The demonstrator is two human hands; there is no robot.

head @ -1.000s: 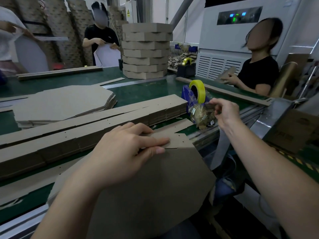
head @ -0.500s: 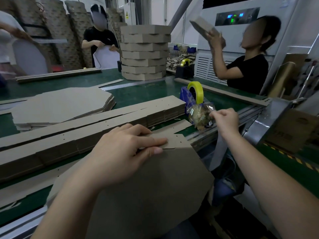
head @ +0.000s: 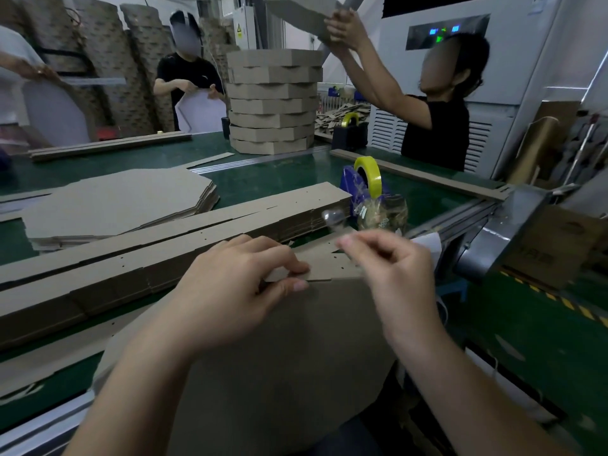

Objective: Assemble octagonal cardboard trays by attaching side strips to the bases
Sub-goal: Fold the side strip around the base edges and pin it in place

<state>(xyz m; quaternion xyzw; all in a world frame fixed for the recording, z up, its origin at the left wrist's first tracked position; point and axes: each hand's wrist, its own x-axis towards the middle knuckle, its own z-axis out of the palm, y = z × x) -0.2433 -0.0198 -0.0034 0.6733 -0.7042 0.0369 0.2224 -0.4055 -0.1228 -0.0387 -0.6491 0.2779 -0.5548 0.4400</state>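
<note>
Base (head: 279,350): held at lower centre of the frame, its flat upper edge turned toward frame centre.
Side strip (head: 329,264): laid along that edge, long axis left to right.
Left hand (head: 230,291): palm down; strip and base are pinched together.
Right hand (head: 394,274): raised beside the strip, fingers curled, tips together; blurred, contents cannot be told.

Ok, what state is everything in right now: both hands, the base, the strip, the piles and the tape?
Left hand: pinching the side strip to the top edge of the base.
Right hand: fingers curled, blurred; any hold unclear.
Side strip: lying along that edge.
Base: tilted up against the table edge.
Strip pile: flat on the table.
Flat bases: stacked, unassembled.
Finished trays: stacked tall.
Tape roll: upright on its dispenser.
</note>
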